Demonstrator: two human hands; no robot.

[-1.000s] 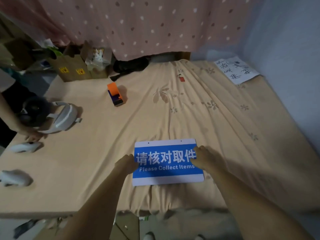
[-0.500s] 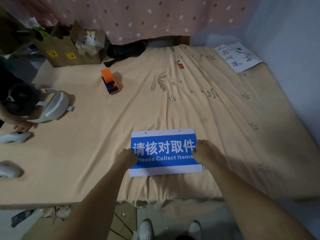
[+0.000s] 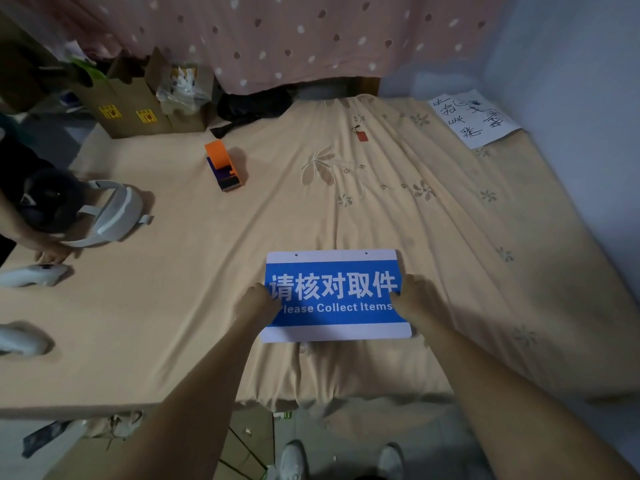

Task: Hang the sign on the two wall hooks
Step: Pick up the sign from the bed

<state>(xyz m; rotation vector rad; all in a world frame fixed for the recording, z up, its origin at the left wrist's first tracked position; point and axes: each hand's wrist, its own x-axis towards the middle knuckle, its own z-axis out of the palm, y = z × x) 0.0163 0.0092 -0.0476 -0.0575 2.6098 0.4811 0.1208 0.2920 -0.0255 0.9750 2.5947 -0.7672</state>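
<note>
Head view: blue and white sign flat on the peach bedsheet, low and centre in the frame, two small holes along its top white strip. Left hand at the sign's left edge, fingers curled onto the blue face; right hand at the right edge, fingers likewise over the face. Whether either hand is gripping under the edge or only pressing on top: cannot tell. Both forearms reaching up from the bottom of the frame. Orange tape dispenser left of centre in the upper half. White headset at mid left, another person's hand just below it. Cardboard boxes at upper left, handwritten paper sheet at upper right, dotted pink curtain across the top. White shoes at bottom centre. No wall hooks in view.
</note>
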